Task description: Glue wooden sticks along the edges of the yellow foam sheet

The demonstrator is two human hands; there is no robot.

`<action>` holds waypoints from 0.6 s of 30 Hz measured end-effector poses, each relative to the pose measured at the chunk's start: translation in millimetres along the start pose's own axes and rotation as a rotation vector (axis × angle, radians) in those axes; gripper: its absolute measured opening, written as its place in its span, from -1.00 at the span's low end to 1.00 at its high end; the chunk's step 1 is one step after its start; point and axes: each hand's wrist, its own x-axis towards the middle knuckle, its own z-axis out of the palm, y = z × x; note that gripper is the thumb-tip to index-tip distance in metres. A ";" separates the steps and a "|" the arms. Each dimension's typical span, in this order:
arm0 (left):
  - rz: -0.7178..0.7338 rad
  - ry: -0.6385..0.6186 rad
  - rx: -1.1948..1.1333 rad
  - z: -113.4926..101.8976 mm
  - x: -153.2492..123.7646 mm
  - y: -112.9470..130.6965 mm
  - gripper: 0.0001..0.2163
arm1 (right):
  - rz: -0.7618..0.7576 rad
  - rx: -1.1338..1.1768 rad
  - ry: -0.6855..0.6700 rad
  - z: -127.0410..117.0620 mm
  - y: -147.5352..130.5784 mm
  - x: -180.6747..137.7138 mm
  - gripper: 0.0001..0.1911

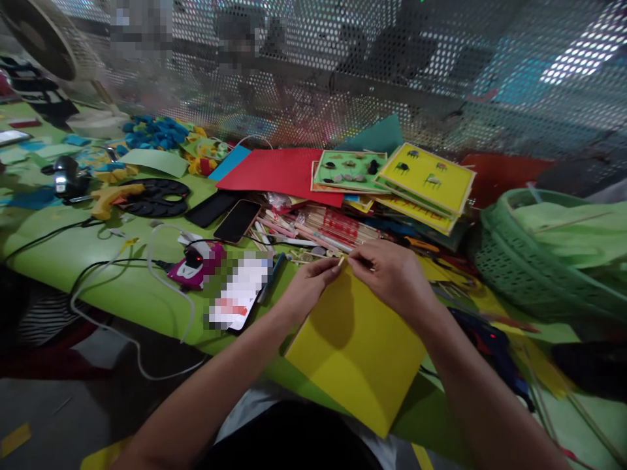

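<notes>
A square yellow foam sheet (360,356) lies on the green table in front of me, hanging slightly over the near edge. My left hand (309,287) rests at its far edge, fingers pinched on a small pale stick (341,261). My right hand (392,271) meets it from the right, fingers closed on the same small piece at the sheet's top corner. Just beyond my hands lies a heap of wooden sticks (313,232).
A green basket (494,258) stands at the right. Stacked yellow and green craft boards (421,179), red sheet (281,171), two phones (238,220), yellow glue gun (115,197), cables and a fan (53,46) crowd the table. A perforated metal wall runs behind.
</notes>
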 end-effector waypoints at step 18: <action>0.077 -0.029 0.184 1.1 -4.0 3.7 -0.64 | 0.050 0.005 0.001 1.1 -3.9 1.6 -0.84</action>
